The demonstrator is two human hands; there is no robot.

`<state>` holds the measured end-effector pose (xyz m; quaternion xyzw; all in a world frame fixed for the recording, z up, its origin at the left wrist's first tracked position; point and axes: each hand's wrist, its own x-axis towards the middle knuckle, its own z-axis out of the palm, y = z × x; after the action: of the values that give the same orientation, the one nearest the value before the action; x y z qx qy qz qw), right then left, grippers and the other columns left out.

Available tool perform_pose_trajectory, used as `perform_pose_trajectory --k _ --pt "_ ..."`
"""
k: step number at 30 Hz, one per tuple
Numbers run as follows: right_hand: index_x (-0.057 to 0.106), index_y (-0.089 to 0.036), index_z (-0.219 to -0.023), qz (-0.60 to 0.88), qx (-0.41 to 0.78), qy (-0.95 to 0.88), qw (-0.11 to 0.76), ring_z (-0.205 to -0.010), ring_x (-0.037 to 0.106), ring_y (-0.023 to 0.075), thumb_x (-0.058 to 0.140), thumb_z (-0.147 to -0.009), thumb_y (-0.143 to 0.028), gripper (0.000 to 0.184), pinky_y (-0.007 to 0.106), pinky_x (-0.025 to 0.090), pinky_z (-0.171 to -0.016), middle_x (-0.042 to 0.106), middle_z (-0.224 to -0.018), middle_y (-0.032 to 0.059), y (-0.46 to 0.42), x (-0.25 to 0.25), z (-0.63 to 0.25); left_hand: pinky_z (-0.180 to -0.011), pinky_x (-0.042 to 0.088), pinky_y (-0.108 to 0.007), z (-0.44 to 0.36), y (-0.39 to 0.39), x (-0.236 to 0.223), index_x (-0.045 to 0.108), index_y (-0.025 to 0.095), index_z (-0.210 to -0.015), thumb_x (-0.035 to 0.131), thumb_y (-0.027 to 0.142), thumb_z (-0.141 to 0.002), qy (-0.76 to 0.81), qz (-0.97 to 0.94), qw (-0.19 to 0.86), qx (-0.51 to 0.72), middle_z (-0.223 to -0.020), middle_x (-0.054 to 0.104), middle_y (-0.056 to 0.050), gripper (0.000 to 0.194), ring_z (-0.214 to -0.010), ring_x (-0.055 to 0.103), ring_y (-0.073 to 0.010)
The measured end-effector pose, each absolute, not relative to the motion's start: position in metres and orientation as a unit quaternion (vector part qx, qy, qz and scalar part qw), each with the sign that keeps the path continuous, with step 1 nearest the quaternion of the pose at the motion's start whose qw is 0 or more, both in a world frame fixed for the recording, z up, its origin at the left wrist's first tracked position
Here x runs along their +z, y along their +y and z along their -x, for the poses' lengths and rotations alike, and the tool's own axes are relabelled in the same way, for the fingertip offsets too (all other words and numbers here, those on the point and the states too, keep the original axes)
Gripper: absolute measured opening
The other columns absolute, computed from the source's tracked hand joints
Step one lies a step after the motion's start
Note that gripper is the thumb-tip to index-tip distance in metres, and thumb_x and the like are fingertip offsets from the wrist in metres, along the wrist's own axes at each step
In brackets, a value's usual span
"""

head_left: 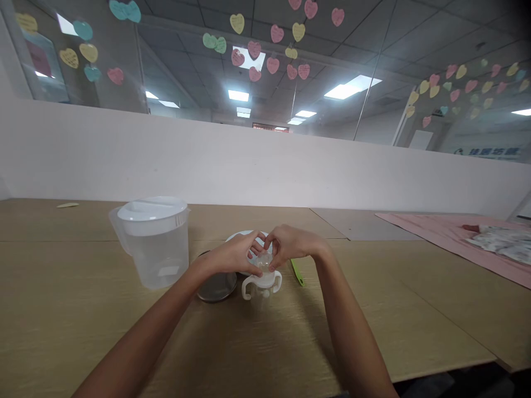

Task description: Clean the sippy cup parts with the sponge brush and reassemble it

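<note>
A tan table (249, 348) under two bare hands, with a clear two-handled cup (264, 282) between them.
Well to the right of the fingers, a pink cloth (431, 233) covers the table's far corner; well to their left stands a lidded translucent pitcher (160, 251). The left hand (237, 254) and right hand (293, 241) meet at the cup, their fingers bent and clamped on its clear top from either side, thumbs nearest; how hard they press cannot be told. A white dish (233, 237) sits just behind the fingers, partly hidden. A dark round dish (217, 288) lies left of the fingertips, near the cup, which stands upright directly below them. A slim green utensil (297, 273) lies just right.
</note>
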<state>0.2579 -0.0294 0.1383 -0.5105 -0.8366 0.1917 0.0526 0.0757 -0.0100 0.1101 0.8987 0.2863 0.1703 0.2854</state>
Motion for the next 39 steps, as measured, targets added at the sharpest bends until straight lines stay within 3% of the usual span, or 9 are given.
perform_pose_trajectory --k 13,19,23,28,31,33,39 --pt "0.067 -0.014 -0.088 0.514 0.296 -0.803 0.060 -0.058 0.061 0.0140 0.077 -0.047 -0.042 0.051 0.021 0.045 -0.052 0.065 -0.065 0.0013 -0.027 0.136 -0.257 -0.076 0.046 -0.029 -0.074 -0.004 0.110 0.044 0.023 -0.112 0.072 0.033 -0.054 0.298 -0.897 0.294 0.144 -0.101 0.062 -0.004 0.065 -0.094 0.058 -0.0211" --pt "0.060 -0.012 -0.104 0.517 0.336 -0.783 0.078 -0.063 0.061 0.0114 0.074 -0.050 -0.050 0.067 0.021 0.049 -0.055 0.066 -0.090 0.0080 -0.022 0.134 -0.268 -0.085 0.040 -0.029 -0.050 0.001 0.116 0.021 0.025 -0.136 0.072 0.037 -0.055 0.308 -0.900 0.302 0.063 -0.128 0.047 -0.010 0.096 -0.111 0.049 -0.0227" --pt "0.059 -0.011 -0.106 0.533 0.307 -0.777 0.139 -0.066 0.060 0.0119 0.073 -0.054 -0.050 0.066 0.022 0.051 -0.057 0.063 -0.100 0.0116 -0.024 0.139 -0.290 -0.088 0.038 -0.029 -0.029 0.008 0.126 0.024 0.025 -0.136 0.069 0.040 -0.058 0.365 -0.889 0.266 0.078 -0.132 0.045 -0.010 0.092 -0.114 0.047 -0.0228" --pt "0.058 -0.014 -0.109 0.524 0.299 -0.787 0.126 -0.065 0.060 0.0113 0.071 -0.056 -0.051 0.065 0.021 0.050 -0.053 0.062 -0.099 0.0092 -0.032 0.141 -0.283 -0.085 0.038 -0.027 -0.042 0.006 0.121 0.049 0.025 -0.120 0.069 0.046 -0.057 0.336 -0.912 0.228 0.052 -0.122 0.055 -0.004 0.070 -0.108 0.050 -0.0230" --pt "0.059 -0.018 -0.106 0.509 0.275 -0.811 0.087 -0.061 0.058 0.0100 0.071 -0.055 -0.051 0.061 0.020 0.047 -0.048 0.062 -0.098 0.0059 -0.035 0.136 -0.259 -0.072 0.041 -0.026 -0.063 0.000 0.108 0.062 0.023 -0.098 0.069 0.049 -0.054 0.304 -0.928 0.216 0.008 -0.097 0.065 -0.001 0.052 -0.087 0.058 -0.0214" --pt "0.061 -0.018 -0.100 0.502 0.245 -0.827 0.066 -0.058 0.057 0.0095 0.071 -0.056 -0.049 0.055 0.019 0.044 -0.047 0.063 -0.092 0.0045 -0.034 0.132 -0.247 -0.064 0.041 -0.025 -0.072 -0.002 0.098 0.064 0.021 -0.088 0.071 0.048 -0.051 0.311 -0.926 0.215 0.000 -0.085 0.064 0.000 0.046 -0.076 0.058 -0.0199" --pt "0.061 -0.017 -0.096 0.484 0.263 -0.834 0.043 -0.052 0.057 0.0071 0.066 -0.061 -0.051 0.049 0.018 0.042 -0.049 0.062 -0.086 0.0024 -0.024 0.131 -0.243 -0.052 0.035 -0.023 -0.074 0.007 0.082 0.060 0.018 -0.074 0.070 0.050 -0.048 0.335 -0.921 0.198 0.015 -0.072 0.057 0.001 0.042 -0.064 0.052 -0.0162"
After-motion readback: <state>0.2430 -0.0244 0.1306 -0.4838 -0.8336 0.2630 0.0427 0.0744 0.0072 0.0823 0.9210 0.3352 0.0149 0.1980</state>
